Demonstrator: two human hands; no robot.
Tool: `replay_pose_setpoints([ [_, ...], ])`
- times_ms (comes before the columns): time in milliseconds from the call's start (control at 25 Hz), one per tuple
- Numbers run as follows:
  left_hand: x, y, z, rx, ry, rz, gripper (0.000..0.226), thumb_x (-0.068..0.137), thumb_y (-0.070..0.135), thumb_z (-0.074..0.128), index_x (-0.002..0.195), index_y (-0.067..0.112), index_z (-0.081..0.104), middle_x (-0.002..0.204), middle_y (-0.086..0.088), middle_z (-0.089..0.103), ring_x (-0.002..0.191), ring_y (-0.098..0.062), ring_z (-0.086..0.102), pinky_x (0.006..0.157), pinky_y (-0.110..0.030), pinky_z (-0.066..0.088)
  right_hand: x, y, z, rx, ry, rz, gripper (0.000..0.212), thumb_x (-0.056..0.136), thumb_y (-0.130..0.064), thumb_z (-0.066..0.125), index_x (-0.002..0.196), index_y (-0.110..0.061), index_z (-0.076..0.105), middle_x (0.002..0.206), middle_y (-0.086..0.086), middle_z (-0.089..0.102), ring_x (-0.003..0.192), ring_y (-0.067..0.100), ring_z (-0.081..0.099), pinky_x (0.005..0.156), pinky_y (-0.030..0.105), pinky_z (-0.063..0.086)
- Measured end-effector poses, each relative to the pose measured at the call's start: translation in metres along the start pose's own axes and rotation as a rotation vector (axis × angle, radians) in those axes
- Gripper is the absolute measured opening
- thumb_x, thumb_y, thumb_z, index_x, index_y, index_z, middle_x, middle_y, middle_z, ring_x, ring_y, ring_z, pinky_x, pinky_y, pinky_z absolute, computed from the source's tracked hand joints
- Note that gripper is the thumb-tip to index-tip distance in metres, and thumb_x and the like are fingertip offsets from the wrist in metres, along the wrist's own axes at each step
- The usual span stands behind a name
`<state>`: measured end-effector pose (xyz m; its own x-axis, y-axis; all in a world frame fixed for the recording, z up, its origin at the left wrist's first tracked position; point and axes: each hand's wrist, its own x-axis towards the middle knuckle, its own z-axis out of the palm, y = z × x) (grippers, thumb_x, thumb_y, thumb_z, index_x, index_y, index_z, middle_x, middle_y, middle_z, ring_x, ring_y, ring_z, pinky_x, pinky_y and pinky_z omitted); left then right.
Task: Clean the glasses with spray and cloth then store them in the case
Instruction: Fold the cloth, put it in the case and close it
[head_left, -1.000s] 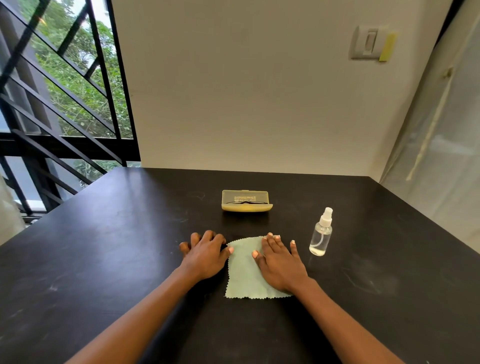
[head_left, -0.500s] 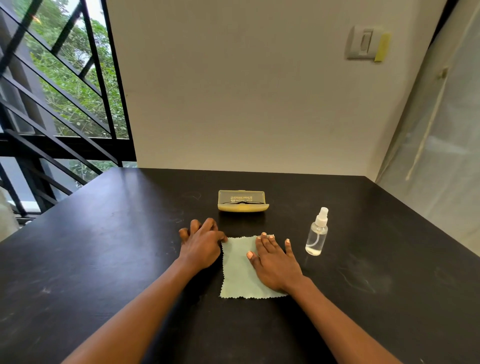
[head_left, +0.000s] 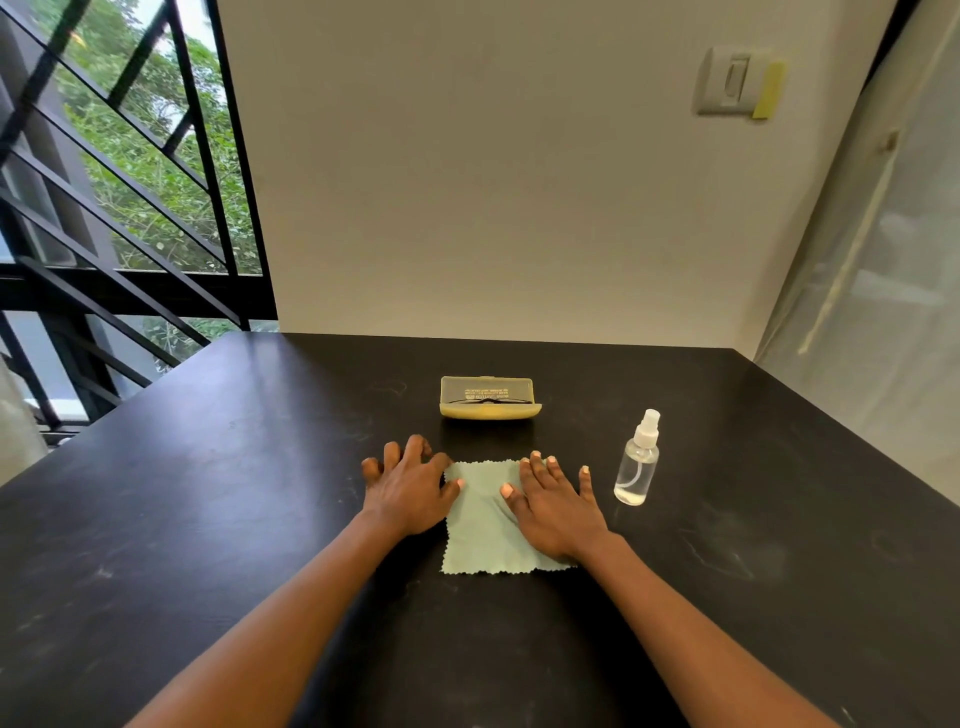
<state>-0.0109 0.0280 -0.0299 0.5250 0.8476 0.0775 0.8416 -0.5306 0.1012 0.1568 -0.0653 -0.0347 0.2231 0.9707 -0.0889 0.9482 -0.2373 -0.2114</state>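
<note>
A pale green cleaning cloth (head_left: 483, 525) lies flat on the black table (head_left: 208, 509). My left hand (head_left: 408, 488) rests palm down at the cloth's left edge, thumb just on it. My right hand (head_left: 556, 501) lies flat on the cloth's right half, fingers spread. Neither hand holds anything. Behind the cloth sits a closed yellow glasses case (head_left: 488, 397) with a see-through lid, dark glasses frames visible inside. A small clear spray bottle (head_left: 638, 460) with a white nozzle stands upright to the right of my right hand.
A beige wall rises behind the table's far edge, with a light switch (head_left: 727, 80) high on the right. A window with black bars (head_left: 119, 208) is at the left, and a pale curtain (head_left: 872, 291) hangs at the right.
Both hands stay on the cloth; the left thumb has shifted slightly onto its edge. The camera has drifted a little.
</note>
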Motion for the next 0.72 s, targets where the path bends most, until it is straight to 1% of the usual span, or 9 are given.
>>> replay_pose_setpoints([
  [80,-0.002,0.002,-0.001,-0.082,0.018,0.031,0.046,0.09,0.053,0.039,0.133,0.035,0.037,0.135,0.0,0.03,0.125,-0.023,0.026,0.101,-0.044,0.024,-0.006,0.002,-0.005,0.108,0.08,-0.03,0.058,0.099,-0.044,0.022,0.149,-0.016,0.013,0.158,0.003,0.007,0.145,0.02,0.003,0.116,0.046,-0.001],
  [120,-0.006,0.004,-0.004,-0.146,0.024,0.073,0.044,0.091,0.051,0.042,0.131,0.034,0.039,0.135,0.001,0.032,0.125,-0.022,0.027,0.103,-0.043,0.025,-0.011,0.004,-0.01,0.167,0.141,-0.058,0.052,0.099,-0.039,0.03,0.146,-0.016,0.024,0.155,0.004,0.02,0.143,0.022,0.014,0.116,0.042,0.009],
  [200,-0.016,0.005,-0.009,-0.278,0.009,0.227,0.034,0.09,0.043,0.048,0.122,0.029,0.049,0.129,0.003,0.04,0.121,-0.017,0.033,0.106,-0.042,0.029,-0.025,0.01,-0.02,0.252,0.22,-0.133,0.036,0.095,-0.029,0.048,0.129,-0.017,0.052,0.134,0.004,0.049,0.121,0.017,0.044,0.103,0.028,0.034],
  [240,-0.022,0.004,-0.011,-0.325,-0.01,0.322,0.028,0.09,0.039,0.051,0.115,0.027,0.053,0.122,0.004,0.046,0.115,-0.014,0.037,0.104,-0.039,0.034,-0.033,0.013,-0.025,0.28,0.202,-0.171,0.027,0.092,-0.026,0.054,0.117,-0.018,0.06,0.12,0.002,0.057,0.105,0.011,0.051,0.093,0.023,0.04],
  [320,-0.038,0.002,-0.013,-0.363,-0.041,0.487,0.019,0.089,0.031,0.055,0.105,0.022,0.059,0.108,0.008,0.051,0.102,-0.009,0.042,0.095,-0.03,0.041,-0.051,0.019,-0.032,0.304,0.098,-0.236,0.016,0.088,-0.025,0.062,0.102,-0.02,0.066,0.101,-0.005,0.057,0.085,0.004,0.052,0.08,0.018,0.044],
  [400,-0.052,-0.003,-0.013,-0.362,-0.046,0.602,0.018,0.087,0.03,0.057,0.099,0.019,0.063,0.102,0.006,0.057,0.094,-0.005,0.045,0.087,-0.02,0.043,-0.065,0.023,-0.033,0.291,0.004,-0.297,0.017,0.085,-0.026,0.065,0.101,-0.022,0.068,0.095,-0.011,0.054,0.082,0.001,0.052,0.076,0.013,0.044],
  [480,-0.062,-0.007,-0.011,-0.339,-0.047,0.687,0.023,0.085,0.034,0.057,0.098,0.016,0.066,0.101,0.001,0.062,0.091,-0.004,0.05,0.083,-0.015,0.043,-0.074,0.027,-0.032,0.23,-0.032,-0.362,0.025,0.083,-0.026,0.065,0.107,-0.023,0.067,0.102,-0.009,0.056,0.089,0.001,0.053,0.078,0.011,0.043],
  [600,-0.068,-0.007,-0.013,-0.256,-0.029,0.74,0.027,0.084,0.034,0.055,0.101,0.016,0.066,0.103,0.0,0.064,0.092,-0.008,0.056,0.082,-0.017,0.047,-0.08,0.029,-0.031,0.107,-0.014,-0.414,0.033,0.084,-0.024,0.061,0.117,-0.02,0.063,0.114,-0.005,0.058,0.094,0.001,0.05,0.078,0.004,0.037],
  [720,-0.069,-0.006,-0.014,-0.201,0.033,0.75,0.023,0.084,0.028,0.053,0.102,0.019,0.066,0.099,0.0,0.067,0.085,-0.01,0.06,0.077,-0.022,0.052,-0.082,0.026,-0.03,0.033,0.03,-0.43,0.029,0.089,-0.018,0.053,0.117,-0.02,0.06,0.115,-0.002,0.059,0.099,0.006,0.052,0.086,0.014,0.042],
])
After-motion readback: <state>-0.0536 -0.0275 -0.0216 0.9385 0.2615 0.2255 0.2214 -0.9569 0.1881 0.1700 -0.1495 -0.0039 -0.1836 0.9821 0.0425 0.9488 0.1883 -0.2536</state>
